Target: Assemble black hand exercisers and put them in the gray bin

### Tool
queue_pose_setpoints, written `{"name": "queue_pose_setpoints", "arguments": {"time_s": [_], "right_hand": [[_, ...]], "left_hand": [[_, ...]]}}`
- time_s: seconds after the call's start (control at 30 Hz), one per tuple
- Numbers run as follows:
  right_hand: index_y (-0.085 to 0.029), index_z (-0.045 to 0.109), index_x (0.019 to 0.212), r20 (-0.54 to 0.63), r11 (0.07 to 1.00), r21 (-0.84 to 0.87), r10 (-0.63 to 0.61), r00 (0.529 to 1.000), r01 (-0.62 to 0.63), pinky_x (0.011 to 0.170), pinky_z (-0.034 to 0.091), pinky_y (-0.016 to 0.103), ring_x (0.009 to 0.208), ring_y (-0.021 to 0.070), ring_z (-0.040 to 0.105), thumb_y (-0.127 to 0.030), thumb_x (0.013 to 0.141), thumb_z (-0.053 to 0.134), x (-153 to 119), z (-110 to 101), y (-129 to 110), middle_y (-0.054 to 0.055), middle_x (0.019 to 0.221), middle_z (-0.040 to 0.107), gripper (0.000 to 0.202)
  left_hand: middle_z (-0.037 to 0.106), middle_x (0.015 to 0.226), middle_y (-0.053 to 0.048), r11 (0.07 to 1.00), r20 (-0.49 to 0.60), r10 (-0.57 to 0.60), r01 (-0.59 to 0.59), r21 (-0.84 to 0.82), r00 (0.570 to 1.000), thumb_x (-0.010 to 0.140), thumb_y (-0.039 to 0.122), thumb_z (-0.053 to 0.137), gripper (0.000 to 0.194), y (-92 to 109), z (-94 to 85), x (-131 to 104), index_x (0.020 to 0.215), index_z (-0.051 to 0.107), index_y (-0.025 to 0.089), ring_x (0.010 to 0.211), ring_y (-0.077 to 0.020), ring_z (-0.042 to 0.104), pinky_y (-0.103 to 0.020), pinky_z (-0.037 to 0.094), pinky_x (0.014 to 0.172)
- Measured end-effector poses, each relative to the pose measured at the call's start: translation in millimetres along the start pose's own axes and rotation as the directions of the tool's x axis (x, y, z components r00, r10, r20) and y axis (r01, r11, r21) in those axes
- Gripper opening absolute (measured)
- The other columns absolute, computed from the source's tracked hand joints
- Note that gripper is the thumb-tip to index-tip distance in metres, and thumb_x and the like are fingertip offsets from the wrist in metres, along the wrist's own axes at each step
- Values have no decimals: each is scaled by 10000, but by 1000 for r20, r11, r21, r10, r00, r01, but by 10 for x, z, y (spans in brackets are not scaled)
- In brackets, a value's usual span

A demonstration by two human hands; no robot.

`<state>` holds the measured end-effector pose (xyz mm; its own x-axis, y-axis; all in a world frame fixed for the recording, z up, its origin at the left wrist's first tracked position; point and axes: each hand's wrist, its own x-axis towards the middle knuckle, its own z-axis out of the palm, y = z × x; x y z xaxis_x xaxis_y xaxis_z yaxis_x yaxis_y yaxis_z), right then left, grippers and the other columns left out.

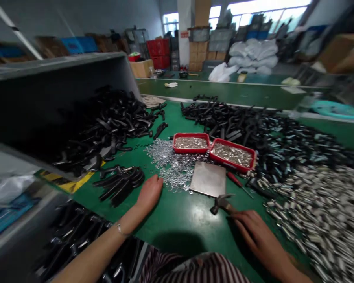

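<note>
My left hand point(150, 193) rests on the green table with its fingers curled, at the near left edge of a spread of shiny metal washers point(177, 173). Whatever it may hold is hidden. At the right, my right hand point(255, 234) is over the handle of a claw hammer point(222, 202), its fingers around the handle's end. The hammer head lies just below a square metal plate point(208, 179). A red-handled screwdriver point(236, 180) lies to the right of the plate. Left of my left hand is a small bunch of black curved handles point(122, 182).
Two red trays point(191, 150) point(233, 163) of small metal parts stand behind the plate. Black handles point(112, 118) are heaped at the left, with more black parts point(244, 122) behind the trays. Metal cylinders point(327, 220) cover the right side. A grey bin wall point(132, 74) stands left.
</note>
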<state>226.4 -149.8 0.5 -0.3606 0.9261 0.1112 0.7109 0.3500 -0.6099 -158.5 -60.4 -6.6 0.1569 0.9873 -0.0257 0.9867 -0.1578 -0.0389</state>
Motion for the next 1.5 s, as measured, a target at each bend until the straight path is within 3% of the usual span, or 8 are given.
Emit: {"name": "queue_pose_setpoints", "arguments": {"time_s": [0.17, 0.27, 0.43, 0.57, 0.87, 1.03, 1.27, 1.5], "right_hand": [[-229, 636, 1123, -147, 993, -11, 116, 982, -119, 927, 498, 422, 1007, 242, 598, -311, 1020, 409, 19, -108, 85, 99, 1038, 654, 263], [-209, 633, 1071, -269, 965, -35, 242, 932, -261, 932, 488, 434, 1002, 251, 600, -311, 1006, 419, 28, -274, 405, 102, 1036, 650, 246], [-196, 640, 1079, -324, 892, -244, 294, 899, -380, 889, 471, 419, 1006, 274, 574, -247, 973, 424, -5, -494, 785, 125, 1063, 631, 246], [-201, 659, 990, -222, 802, -454, 320, 921, -388, 806, 442, 360, 928, 257, 554, -206, 932, 484, 9, -568, 872, 117, 1014, 619, 185], [-213, 529, 986, -282, 855, 392, 462, 841, -339, 700, 464, 313, 731, 188, 582, -543, 911, 516, 502, -873, 845, 16, 797, 619, 338], [-224, 473, 750, -183, 907, 37, 418, 890, -419, 606, 393, 273, 639, 157, 508, -446, 846, 562, 772, -916, 880, -17, 677, 550, 257], [-210, 547, 983, -120, 880, 143, 469, 875, -452, 507, 384, 250, 544, 143, 550, -381, 861, 546, 1040, -803, 1017, 4, 762, 634, 210], [-219, 511, 790, -81, 816, 369, 504, 860, -444, 426, 307, 213, 460, 107, 461, -542, 834, 619, 1202, -798, 903, -41, 594, 553, 344]], "left_hand": [[633, 984, -155, 969, -79, 30, -48, -242, 996, 935, 249, 422, 232, -104, 30, 322, 983, 628, 152, 925, -308, 624, -420, 491, 842], [674, 996, -95, 821, -156, -33, -62, -568, 987, 898, 410, 525, 243, -33, -118, 400, 985, 622, 205, 964, -276, 640, -386, 493, 904], [728, 917, -33, 333, -6, -95, 26, -943, 995, 863, 513, 592, 364, 522, -170, 311, 1069, 586, 213, 851, -229, 711, -364, 544, 838], [730, 819, -33, 206, 38, 44, 29, -978, 998, 872, 486, 600, 383, 1064, -47, 366, 1104, 611, 181, 803, -224, 725, -378, 559, 817], [726, 867, -52, 91, -48, 128, -60, -994, 991, 859, 452, 621, 326, 1697, 23, 1100, 1013, 635, 164, 751, -192, 720, -318, 564, 726], [709, 827, -24, 180, -88, 154, -115, -977, 984, 904, 402, 573, 259, 1753, 182, 1078, 1026, 629, 180, 755, -180, 711, -313, 550, 747], [704, 815, -2, 218, -97, 154, -130, -967, 983, 915, 358, 562, 215, 1744, 252, 1069, 1026, 639, 190, 734, -160, 700, -293, 538, 755], [694, 762, 5, 189, -74, 154, -103, -977, 985, 914, 350, 579, 217, 1746, 250, 1095, 1042, 647, 189, 718, -152, 692, -269, 523, 736]]}}
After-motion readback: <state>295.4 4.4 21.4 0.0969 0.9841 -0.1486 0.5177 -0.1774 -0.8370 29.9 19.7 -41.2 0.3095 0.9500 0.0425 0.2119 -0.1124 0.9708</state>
